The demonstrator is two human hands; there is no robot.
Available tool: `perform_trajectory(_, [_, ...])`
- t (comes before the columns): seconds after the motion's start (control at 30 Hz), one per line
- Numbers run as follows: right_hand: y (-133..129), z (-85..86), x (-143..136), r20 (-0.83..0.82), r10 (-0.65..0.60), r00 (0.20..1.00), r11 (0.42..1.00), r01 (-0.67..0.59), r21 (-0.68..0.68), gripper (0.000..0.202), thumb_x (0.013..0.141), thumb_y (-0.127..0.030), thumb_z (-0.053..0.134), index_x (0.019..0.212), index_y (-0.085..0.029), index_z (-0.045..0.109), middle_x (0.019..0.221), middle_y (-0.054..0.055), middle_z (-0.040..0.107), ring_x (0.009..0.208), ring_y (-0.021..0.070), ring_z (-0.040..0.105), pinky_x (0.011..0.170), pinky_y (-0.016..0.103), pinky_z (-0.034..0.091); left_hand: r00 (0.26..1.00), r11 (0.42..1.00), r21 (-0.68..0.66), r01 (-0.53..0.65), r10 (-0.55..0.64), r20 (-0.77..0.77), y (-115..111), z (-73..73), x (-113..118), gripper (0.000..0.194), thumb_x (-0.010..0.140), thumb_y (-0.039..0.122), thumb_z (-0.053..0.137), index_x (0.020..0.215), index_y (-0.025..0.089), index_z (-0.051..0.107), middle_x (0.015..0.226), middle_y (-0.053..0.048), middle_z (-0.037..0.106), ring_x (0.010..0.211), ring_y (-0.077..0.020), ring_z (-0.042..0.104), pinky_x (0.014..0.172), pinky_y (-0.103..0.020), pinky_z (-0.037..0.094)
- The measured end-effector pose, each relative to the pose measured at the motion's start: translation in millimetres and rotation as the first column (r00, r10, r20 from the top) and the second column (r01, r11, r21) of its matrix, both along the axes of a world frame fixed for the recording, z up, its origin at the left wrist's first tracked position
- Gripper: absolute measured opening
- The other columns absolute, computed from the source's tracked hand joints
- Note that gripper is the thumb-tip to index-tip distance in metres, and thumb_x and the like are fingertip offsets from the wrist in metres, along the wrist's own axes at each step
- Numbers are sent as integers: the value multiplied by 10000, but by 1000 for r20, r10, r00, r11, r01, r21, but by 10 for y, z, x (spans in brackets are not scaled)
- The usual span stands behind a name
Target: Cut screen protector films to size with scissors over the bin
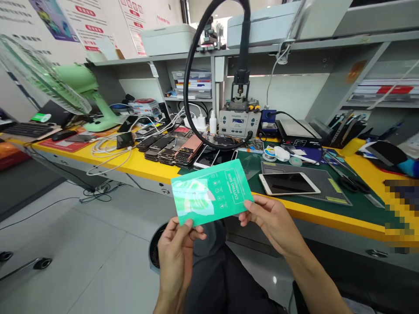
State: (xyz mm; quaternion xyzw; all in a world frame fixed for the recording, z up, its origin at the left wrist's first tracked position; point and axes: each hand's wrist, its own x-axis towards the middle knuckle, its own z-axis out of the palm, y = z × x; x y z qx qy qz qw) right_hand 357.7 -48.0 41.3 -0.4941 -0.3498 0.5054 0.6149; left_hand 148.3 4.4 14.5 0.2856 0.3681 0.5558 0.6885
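A flat green packet [225,185] printed "CUTTING SKIN" is held up over my lap, in front of the bench edge, its glossy face catching the light. My left hand [178,244] pinches its lower left corner between thumb and fingers. At the lower right corner, the thumb and fingers of my right hand [270,218] grip the same packet. Beyond my right hand, a white-framed phone [290,183] with a dark screen lies face up on a grey mat [337,187]. Behind the packet, other phones [209,158] lie on the bench, partly hidden.
Stacks of phone parts [163,148] and a hot-air station [238,123] with a looping black hose [186,74] stand along the back. Scissors [347,179] lie at right. A green fan [75,83] and white cables [104,150] are at left; a bin [153,248] sits below.
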Motion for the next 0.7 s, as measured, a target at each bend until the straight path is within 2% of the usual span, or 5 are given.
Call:
perform_trajectory(0.17, [-14,30,-13,30,-5,1000,1000,6,-29,310,841,-457,768,855,-147,755,762,80,688,704,200,636,687,345,535,1000,999,38,4,-4,-2,-12,-2,-29,163,781,238,797,784,167,650,761,15,566,635,-134,586,574,-277,523])
perform_trajectory(0.37, [4,42,-37,50,-31,998,999,33,-30,369,782,-501,805,833,-139,759,732,91,680,686,216,634,662,362,546,1000,998,56,12,-12,-6,-16,-39,-42,156,796,252,786,807,166,656,739,0,601,633,-137,568,581,-282,506])
perform_trajectory(0.7, [24,26,-48,78,-10,997,1000,9,7,343,851,-478,747,895,-137,753,757,87,701,688,197,638,681,340,518,999,999,40,14,-13,-30,-4,-77,-72,207,746,287,830,781,179,656,688,14,601,601,-136,578,581,-272,516])
